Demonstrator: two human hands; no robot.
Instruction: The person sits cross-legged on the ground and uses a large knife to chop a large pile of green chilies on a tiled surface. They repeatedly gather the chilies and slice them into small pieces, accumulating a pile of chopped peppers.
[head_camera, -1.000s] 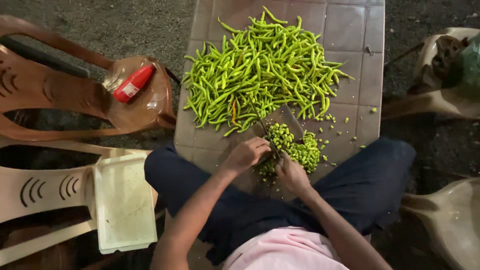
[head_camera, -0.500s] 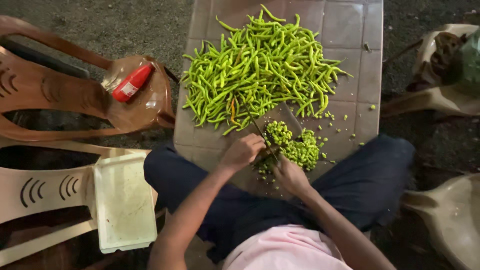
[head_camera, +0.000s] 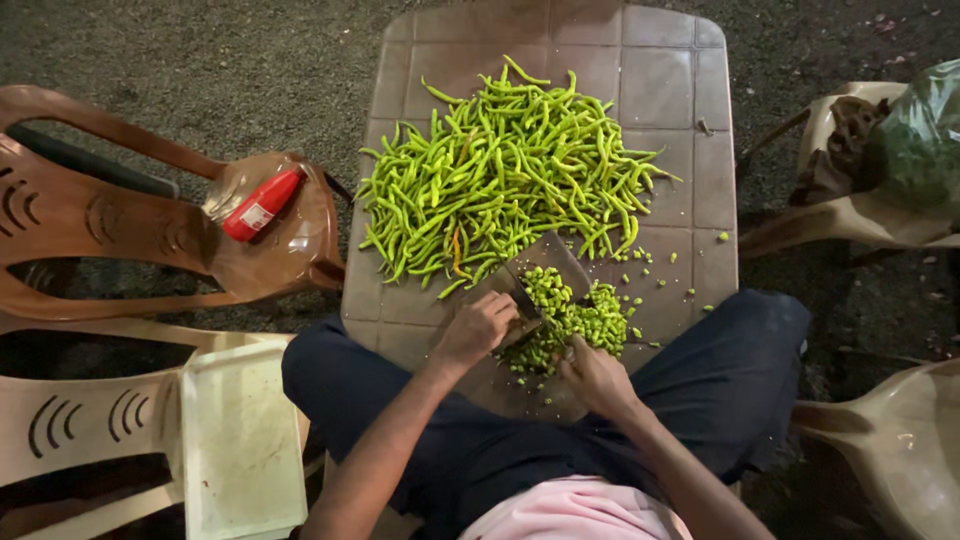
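Fingers (head_camera: 497, 318) of the left hand (head_camera: 478, 330) wrapped shut round the handle of a broad cleaver (head_camera: 545, 262), blade flat-faced and angled down into the chopped green chillies (head_camera: 580, 322), a firm grip, judged right for a chopping stroke. Fingers (head_camera: 572, 352) of the right hand (head_camera: 597, 378) bent and pressed together on the near edge of that chopped heap, seemingly to bunch the pieces under the blade and stop them scattering. Chopped heap just below the big pile of whole green chillies (head_camera: 500, 180), touching its near edge, on the tiled brown desk (head_camera: 660, 90); stray bits sprinkled to the right of the pile. Whole pile spread across the middle of the desk, within easy reach of both hands, with legs set either side of the desk's near edge. Left of the pile, off the desk: a brown plastic chair (head_camera: 100, 215) with a red bottle (head_camera: 262, 204) lying on its side on the seat, on what looks like clear plastic. Lower left of the pile: a white tray (head_camera: 240, 440) flat on a beige chair (head_camera: 70, 430). Right of the pile: another chair (head_camera: 840, 215) carrying a green bag (head_camera: 915, 140), contents impossible to make out.
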